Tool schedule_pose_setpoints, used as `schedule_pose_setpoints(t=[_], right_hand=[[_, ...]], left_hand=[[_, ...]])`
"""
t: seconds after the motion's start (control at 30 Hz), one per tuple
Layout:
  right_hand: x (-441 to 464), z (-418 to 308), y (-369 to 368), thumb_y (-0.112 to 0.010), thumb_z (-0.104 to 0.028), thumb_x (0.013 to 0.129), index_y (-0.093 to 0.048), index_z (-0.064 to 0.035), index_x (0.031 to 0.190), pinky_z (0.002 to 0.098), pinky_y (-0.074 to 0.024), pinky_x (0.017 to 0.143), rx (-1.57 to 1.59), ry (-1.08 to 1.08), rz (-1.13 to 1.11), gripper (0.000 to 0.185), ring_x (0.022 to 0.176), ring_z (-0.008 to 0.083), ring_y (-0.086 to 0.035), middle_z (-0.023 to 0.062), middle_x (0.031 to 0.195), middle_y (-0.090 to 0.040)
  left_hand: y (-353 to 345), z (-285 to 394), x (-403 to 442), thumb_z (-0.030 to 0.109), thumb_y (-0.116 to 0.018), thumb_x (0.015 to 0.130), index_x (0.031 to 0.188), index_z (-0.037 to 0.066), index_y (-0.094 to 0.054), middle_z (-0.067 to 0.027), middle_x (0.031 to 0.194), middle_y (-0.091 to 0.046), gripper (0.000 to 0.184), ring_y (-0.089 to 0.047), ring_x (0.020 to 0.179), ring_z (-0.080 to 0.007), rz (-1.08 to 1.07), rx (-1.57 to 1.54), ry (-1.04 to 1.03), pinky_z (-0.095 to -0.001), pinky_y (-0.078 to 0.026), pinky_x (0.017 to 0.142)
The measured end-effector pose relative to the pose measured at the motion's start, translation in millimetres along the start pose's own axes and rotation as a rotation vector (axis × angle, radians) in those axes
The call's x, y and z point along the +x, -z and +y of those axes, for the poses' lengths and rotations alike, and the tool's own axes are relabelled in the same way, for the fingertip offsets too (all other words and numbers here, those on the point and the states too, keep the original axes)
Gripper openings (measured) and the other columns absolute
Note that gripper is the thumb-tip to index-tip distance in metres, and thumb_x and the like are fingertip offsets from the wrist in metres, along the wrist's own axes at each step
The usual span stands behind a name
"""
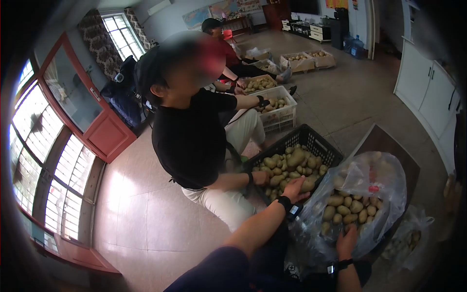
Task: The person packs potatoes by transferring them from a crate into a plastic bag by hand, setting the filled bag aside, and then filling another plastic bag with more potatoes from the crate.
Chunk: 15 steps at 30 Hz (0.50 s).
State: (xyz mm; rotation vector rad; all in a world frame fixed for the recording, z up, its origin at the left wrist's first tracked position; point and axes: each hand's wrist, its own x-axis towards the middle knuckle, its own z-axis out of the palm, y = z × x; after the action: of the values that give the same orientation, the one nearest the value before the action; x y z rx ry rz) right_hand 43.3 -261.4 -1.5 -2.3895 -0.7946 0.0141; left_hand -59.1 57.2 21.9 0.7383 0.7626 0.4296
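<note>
My left hand (295, 191) reaches over the near right corner of a black plastic crate (327, 147) heaped with potatoes (295, 158). Its fingers are curled on one large potato (308, 184) at the rim. Lower right, my right hand (347, 239) is at the near side of an open clear plastic bag (391, 170) full of potatoes (348, 207). Those fingers are bent against the potatoes, and what they hold, if anything, is hidden. A co-worker's hand (261, 178) rests among the potatoes at the crate's left side.
A co-worker in a black shirt (187, 136) sits close on my left. Beyond are a white crate (287, 117) of potatoes and several boxes (297, 63). Cardboard (384, 142) lies beneath the bag. A smaller plastic bag (411, 238) sits at far right, near a white cabinet (428, 87).
</note>
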Motion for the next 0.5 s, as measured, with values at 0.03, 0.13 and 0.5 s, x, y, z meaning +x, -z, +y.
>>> schedule_pose_setpoints(t=[0.03, 0.13, 0.5], right_hand=[[-1.5, -2.8, 2.0, -0.068, -0.002, 0.072, -0.052, -0.0009, 0.111, 0.0461, -0.0441, 0.086, -0.002, -0.001, 0.001, 0.042, 0.099, 0.0394, -0.056, 0.0207, 0.103, -0.058], [-5.0, -6.2, 5.1, -0.068, -0.005, 0.074, -0.050, 0.0025, 0.114, 0.0487, -0.0384, 0.094, -0.043, -0.085, -0.059, 0.045, 0.107, 0.0416, -0.050, 0.0227, 0.109, -0.054], [-9.6, 7.6, -1.0, -0.062, -0.003, 0.068, -0.051, 0.0018, 0.112, 0.0490, -0.0387, 0.095, -0.160, -0.163, -0.107, 0.045, 0.107, 0.0444, -0.049, 0.0250, 0.113, -0.051]], left_hand=[[3.3, 1.7, 3.0, 0.026, -0.062, 0.093, 0.130, 0.010, -0.047, -0.0094, 0.127, -0.048, 0.043, -0.050, 0.117, -0.0231, -0.002, -0.001, 0.001, -0.0406, -0.058, 0.085], [45.7, -29.2, 40.9, 0.033, -0.060, 0.094, 0.126, 0.007, -0.047, -0.0117, 0.120, -0.053, 0.044, -0.060, 0.100, -0.0269, 0.000, 0.578, -0.411, -0.0381, -0.061, 0.070], [50.0, -20.8, 42.8, 0.028, -0.054, 0.095, 0.128, 0.008, -0.047, -0.0130, 0.123, -0.051, 0.039, -0.058, 0.105, -0.0308, 0.131, 0.477, -0.392, -0.0409, -0.061, 0.070]])
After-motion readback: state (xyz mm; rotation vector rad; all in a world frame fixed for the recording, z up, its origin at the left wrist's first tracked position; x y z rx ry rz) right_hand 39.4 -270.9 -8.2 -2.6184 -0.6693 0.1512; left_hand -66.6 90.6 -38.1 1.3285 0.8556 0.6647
